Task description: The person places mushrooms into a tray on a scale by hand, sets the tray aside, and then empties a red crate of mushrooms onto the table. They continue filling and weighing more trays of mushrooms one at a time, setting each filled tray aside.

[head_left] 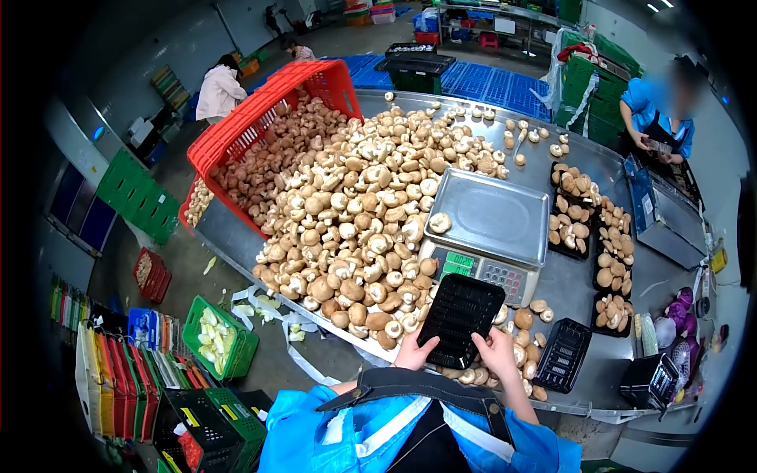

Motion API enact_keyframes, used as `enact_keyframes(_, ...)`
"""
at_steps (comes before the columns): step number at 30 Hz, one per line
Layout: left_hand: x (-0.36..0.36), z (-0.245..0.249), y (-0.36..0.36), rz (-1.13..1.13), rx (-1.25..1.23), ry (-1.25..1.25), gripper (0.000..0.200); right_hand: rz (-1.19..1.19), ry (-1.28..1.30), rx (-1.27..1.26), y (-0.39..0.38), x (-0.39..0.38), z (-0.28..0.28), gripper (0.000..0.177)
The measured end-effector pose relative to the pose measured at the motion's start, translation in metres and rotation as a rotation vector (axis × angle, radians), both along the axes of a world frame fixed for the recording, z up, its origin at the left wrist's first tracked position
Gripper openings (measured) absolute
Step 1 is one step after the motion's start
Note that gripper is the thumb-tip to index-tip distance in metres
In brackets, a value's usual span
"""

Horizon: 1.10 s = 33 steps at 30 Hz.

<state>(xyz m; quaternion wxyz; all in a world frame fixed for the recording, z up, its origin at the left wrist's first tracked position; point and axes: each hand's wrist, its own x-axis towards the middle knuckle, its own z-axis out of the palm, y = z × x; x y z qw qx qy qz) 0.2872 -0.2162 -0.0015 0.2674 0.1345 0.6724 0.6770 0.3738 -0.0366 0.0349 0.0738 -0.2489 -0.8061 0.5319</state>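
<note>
Pinching 1 black tray (464,319), left fingers (428,346) and right fingers (480,344) closed on it, tips hidden underneath

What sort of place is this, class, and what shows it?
Probably a produce packing room, judging by the heaped brown mushrooms, silver-topped digital scale and filled black plastic trays.

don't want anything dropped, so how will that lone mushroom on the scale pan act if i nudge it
The mushroom will probably wobble or roll, given its rounded cap. It may slide easily too, since the scale pan looks like smooth metal.
</note>
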Motion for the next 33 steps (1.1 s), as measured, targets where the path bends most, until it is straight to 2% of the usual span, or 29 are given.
enact_keyframes(2,-0.001,0.001,0.0,-0.057,0.034,-0.027,0.028,0.01,0.004,-0.011,0.002,-0.002,0.004,0.018)
enact_keyframes(3,-0.003,-0.004,0.0,-0.144,0.108,0.029,0.037,0.011,-0.016,-0.013,0.006,0.001,-0.003,0.019)
enact_keyframes(4,-0.002,-0.003,-0.002,-0.253,0.072,0.081,0.043,-0.029,0.026,-0.018,0.012,0.004,-0.017,0.019)
enact_keyframes(5,-0.002,-0.004,-0.005,-0.368,0.041,0.124,0.048,-0.074,0.06,-0.023,0.022,0.008,-0.029,0.019)
enact_keyframes(7,0.001,-0.01,-0.014,-0.466,0.046,0.035,0.054,-0.247,0.166,-0.111,0.049,0.018,-0.037,0.017)
enact_keyframes(8,0.002,-0.006,-0.018,-0.475,-0.015,0.066,0.053,-0.324,0.163,-0.12,0.06,0.026,-0.028,0.015)
enact_keyframes(9,0.005,0.005,-0.023,-0.464,-0.128,0.016,0.051,-0.397,0.179,-0.122,0.07,0.031,-0.016,0.013)
enact_keyframes(11,0.006,-0.004,-0.036,-0.469,-0.212,0.042,0.044,-0.463,0.112,-0.141,0.087,0.045,-0.011,0.01)
enact_keyframes(12,0.009,-0.007,-0.04,-0.437,-0.246,0.058,0.036,-0.45,0.073,-0.12,0.088,0.048,0.001,0.011)
enact_keyframes(16,0.015,-0.011,-0.041,-0.362,-0.257,0.028,0.03,-0.38,-0.105,0.011,0.101,0.066,-0.021,0.011)
enact_keyframes(18,0.015,-0.007,-0.035,-0.342,-0.27,0.045,0.029,-0.474,0.077,-0.211,0.093,0.061,-0.024,0.012)
enact_keyframes(21,0.013,-0.008,-0.029,-0.309,-0.281,0.1,0.026,-0.457,0.082,-0.285,0.086,0.05,-0.016,0.015)
enact_keyframes(26,0.02,-0.017,-0.021,-0.209,-0.26,0.088,0.024,-0.377,0.081,-0.324,0.091,0.041,-0.022,0.026)
enact_keyframes(30,0.026,-0.015,-0.012,-0.19,-0.247,0.083,0.022,-0.361,0.078,-0.288,0.091,0.037,-0.016,0.029)
enact_keyframes(33,0.009,-0.01,-0.001,-0.205,-0.186,0.207,0.023,-0.301,0.118,-0.211,0.1,0.041,-0.028,0.03)
